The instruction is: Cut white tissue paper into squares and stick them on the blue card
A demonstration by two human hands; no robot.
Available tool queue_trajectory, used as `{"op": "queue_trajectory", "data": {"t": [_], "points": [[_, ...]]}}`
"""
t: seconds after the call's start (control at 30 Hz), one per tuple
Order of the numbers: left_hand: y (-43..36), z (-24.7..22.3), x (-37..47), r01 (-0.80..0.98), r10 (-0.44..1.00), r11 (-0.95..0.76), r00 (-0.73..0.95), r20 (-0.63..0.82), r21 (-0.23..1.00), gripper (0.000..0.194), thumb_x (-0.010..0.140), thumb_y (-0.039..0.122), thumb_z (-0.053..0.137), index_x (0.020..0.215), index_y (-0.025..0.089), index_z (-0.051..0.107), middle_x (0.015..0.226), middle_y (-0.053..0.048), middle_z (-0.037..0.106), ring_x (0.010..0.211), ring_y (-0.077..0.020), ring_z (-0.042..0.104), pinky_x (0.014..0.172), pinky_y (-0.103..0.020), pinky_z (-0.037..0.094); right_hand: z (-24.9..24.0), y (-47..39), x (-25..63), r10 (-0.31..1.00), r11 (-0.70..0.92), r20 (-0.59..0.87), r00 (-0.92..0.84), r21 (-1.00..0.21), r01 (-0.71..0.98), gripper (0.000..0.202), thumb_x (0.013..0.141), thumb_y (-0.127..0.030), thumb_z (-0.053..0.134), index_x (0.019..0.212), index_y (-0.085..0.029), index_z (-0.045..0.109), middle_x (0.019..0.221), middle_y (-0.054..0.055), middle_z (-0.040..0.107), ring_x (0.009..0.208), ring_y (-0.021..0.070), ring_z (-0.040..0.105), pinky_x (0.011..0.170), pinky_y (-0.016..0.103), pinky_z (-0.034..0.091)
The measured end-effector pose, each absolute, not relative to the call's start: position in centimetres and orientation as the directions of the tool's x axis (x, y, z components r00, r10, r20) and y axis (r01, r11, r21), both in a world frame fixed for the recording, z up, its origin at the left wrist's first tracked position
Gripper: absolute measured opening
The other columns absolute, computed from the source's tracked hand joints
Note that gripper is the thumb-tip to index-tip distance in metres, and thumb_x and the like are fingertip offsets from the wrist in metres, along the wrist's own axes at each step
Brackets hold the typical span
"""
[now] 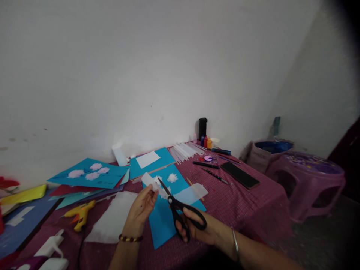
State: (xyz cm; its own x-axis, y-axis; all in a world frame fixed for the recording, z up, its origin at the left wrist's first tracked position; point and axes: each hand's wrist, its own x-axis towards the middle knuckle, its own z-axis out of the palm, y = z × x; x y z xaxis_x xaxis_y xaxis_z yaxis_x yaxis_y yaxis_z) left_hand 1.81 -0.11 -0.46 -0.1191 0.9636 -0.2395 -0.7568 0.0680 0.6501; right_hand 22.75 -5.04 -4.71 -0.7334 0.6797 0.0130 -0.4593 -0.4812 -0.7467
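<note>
Left hand (pixel 144 205): fingertips pinched on white paper piece (pixel 148 180), located at far-left corner of blue sheet (pixel 161 223) (landmark). Right hand (pixel 203 233): fingers curled through handles of black scissors (pixel 176 204), held over the sheet. White paper flower (pixel 172 177) on sheet, far end. Yellow glue gun (pixel 81 215) lies left of sheet; dark phone (pixel 239 175), right of it.

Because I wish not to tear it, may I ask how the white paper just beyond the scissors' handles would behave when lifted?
The white paper is probably floppy and easy to tear: it looks thin, with the blue sheet seeming to tint through. It is likely light and may slide, since it lies flat and appears loose.
</note>
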Motion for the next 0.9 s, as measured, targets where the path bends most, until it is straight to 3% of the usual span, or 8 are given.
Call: {"op": "queue_trajectory", "data": {"t": [0.17,0.37,0.5,0.9], "points": [[-0.1,-0.5,1.7,-0.736,0.968,0.028,-0.15,-0.203,0.676,0.024,0.084,-0.003,0.05,0.071,0.014,0.059,0.065,0.0,0.069,0.057,-0.0101,0.067,0.062,-0.024,0.061,-4.0,-5.8,22.7,0.742,-0.39,0.008,-0.67,-0.808,-0.442,0.048,0.081,-0.051,0.067,0.108,-0.014,0.051,0.063,-0.003,0.055,0.042,0.0041,0.043,0.035,0.014,0.029],[-0.3,-0.2,2.0,-0.692,0.979,0.0,-0.147,-0.14,0.722,0.014,0.075,0.005,0.068,0.067,0.014,0.061,0.064,0.001,0.069,0.059,-0.0109,0.066,0.064,-0.023,0.06,-4.3,-6.0,22.7,0.662,-0.527,-0.023,-0.749,-0.725,-0.444,0.059,0.076,-0.059,0.067,0.114,-0.015,0.054,0.071,0.0,0.061,0.054,0.0085,0.056,0.049,0.019,0.042],[-0.5,-0.2,2.3,-0.648,0.986,0.042,-0.098,-0.138,0.761,0.009,0.073,0.007,0.07,0.072,0.013,0.064,0.073,-0.003,0.073,0.063,-0.0135,0.068,0.06,-0.023,0.058,-4.4,-6.1,22.7,0.644,-0.569,-0.026,-0.764,-0.684,-0.456,0.056,0.077,-0.058,0.066,0.111,-0.015,0.056,0.072,0.001,0.062,0.055,0.0096,0.057,0.051,0.021,0.042],[-0.7,-1.5,3.1,-0.474,0.984,0.174,0.044,-0.175,0.863,0.023,0.06,0.024,0.081,0.069,0.015,0.062,0.059,0.003,0.062,0.051,-0.0104,0.058,0.043,-0.019,0.04,-4.5,-6.6,21.9,0.653,-0.641,-0.056,-0.755,-0.572,-0.512,0.054,0.078,-0.059,0.063,0.111,-0.017,0.053,0.073,0.001,0.063,0.057,0.0114,0.059,0.055,0.024,0.042]]}}
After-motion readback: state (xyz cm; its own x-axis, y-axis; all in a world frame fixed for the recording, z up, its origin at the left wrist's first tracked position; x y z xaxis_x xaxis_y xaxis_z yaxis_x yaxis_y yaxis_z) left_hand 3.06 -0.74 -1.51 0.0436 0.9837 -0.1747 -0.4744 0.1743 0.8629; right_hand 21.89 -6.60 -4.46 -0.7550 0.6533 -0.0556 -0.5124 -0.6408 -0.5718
